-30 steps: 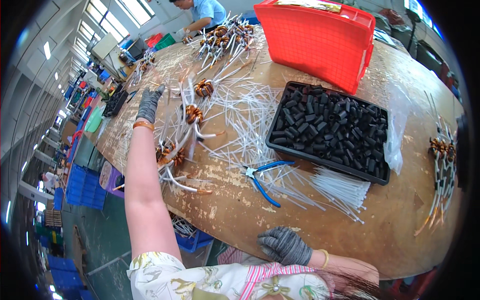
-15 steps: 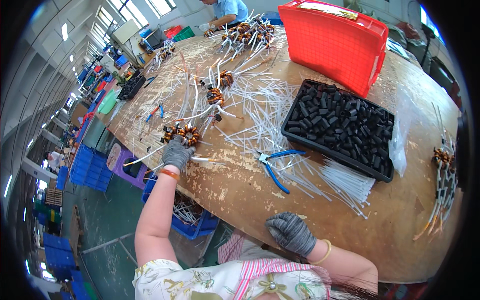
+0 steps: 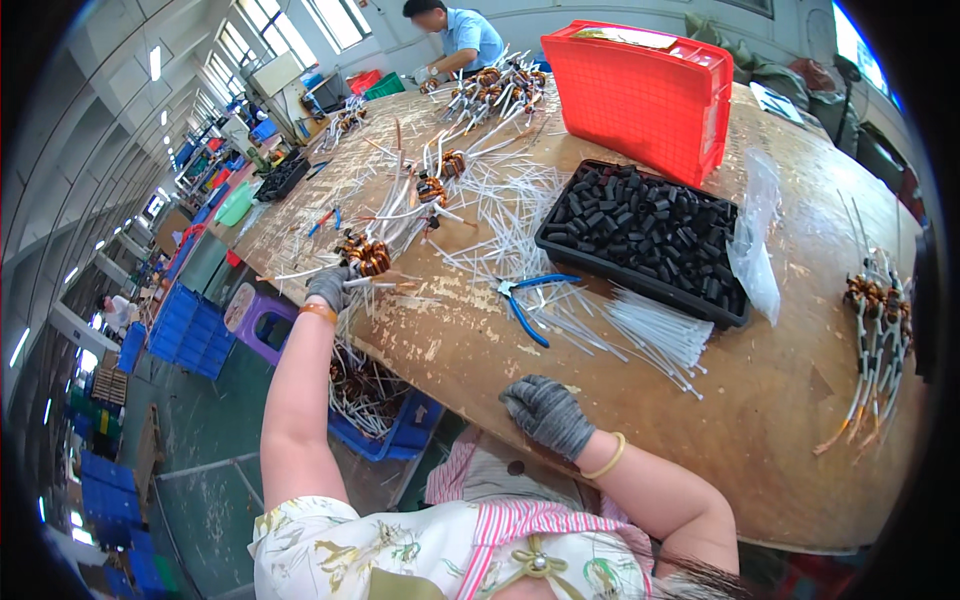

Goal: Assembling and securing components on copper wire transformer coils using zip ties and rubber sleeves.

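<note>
My left hand (image 3: pixel 330 287), in a grey glove, is at the table's near left edge, its fingers closed around the white leads of a copper-wound ring coil (image 3: pixel 368 258). Part of the grip is hidden behind the glove. Just beyond lie more copper-wound coils (image 3: pixel 431 191) with long white leads. My right hand (image 3: pixel 548 413), also gloved in grey, rests curled at the near table edge with nothing visible in it. Blue-handled cutting pliers (image 3: pixel 523 308) lie open between the hands and the black tray, beside a fan of white cable ties (image 3: pixel 660 330).
A black tray (image 3: pixel 737 318) of short black sleeves stands before an upright red crate (image 3: pixel 640 100). Loose cable ties (image 3: pixel 515 205) litter the middle. A plastic bag (image 3: pixel 757 250) and bundled coils (image 3: pixel 880 310) lie right. A blue bin (image 3: pixel 410 440) sits below the edge. Another person (image 3: pixel 465 40) works far back.
My left hand has shifted left from over the coils to their leads, and the coils now show more fully. My right hand stays curled at the edge. The whole view has shifted slightly.
</note>
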A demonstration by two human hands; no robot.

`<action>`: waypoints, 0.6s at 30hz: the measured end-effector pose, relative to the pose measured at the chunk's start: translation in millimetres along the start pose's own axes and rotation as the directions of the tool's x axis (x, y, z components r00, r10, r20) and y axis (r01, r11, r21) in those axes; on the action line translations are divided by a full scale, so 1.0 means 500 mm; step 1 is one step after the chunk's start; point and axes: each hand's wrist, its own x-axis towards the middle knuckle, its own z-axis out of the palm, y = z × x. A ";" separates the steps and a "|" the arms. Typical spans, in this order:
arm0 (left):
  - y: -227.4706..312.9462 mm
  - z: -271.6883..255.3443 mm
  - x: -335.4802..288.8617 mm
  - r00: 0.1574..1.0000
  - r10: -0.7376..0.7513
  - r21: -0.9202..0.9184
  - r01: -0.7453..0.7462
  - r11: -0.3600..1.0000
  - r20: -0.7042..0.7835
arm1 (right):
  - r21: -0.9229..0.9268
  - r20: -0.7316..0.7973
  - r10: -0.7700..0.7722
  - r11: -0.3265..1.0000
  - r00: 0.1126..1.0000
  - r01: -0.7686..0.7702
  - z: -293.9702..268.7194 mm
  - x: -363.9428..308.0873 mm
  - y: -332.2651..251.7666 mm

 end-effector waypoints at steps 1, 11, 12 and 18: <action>-0.006 -0.027 -0.032 0.999 0.009 -0.229 -0.001 0.973 0.034 | -0.007 0.007 -0.005 1.000 1.000 0.005 0.005 0.003 -0.003; -0.151 0.031 -0.486 0.885 0.243 -0.832 0.236 0.502 0.397 | 0.064 -0.010 0.041 0.997 0.999 -0.040 0.002 -0.013 -0.011; -0.170 0.033 -0.507 0.862 0.267 -0.840 0.276 0.468 0.432 | 0.064 0.005 0.033 0.997 0.999 -0.033 0.006 -0.015 -0.016; -0.189 0.080 -0.655 0.816 0.326 -0.851 0.338 0.401 0.478 | 0.538 0.112 0.231 0.804 0.967 -0.254 0.034 -0.019 -0.034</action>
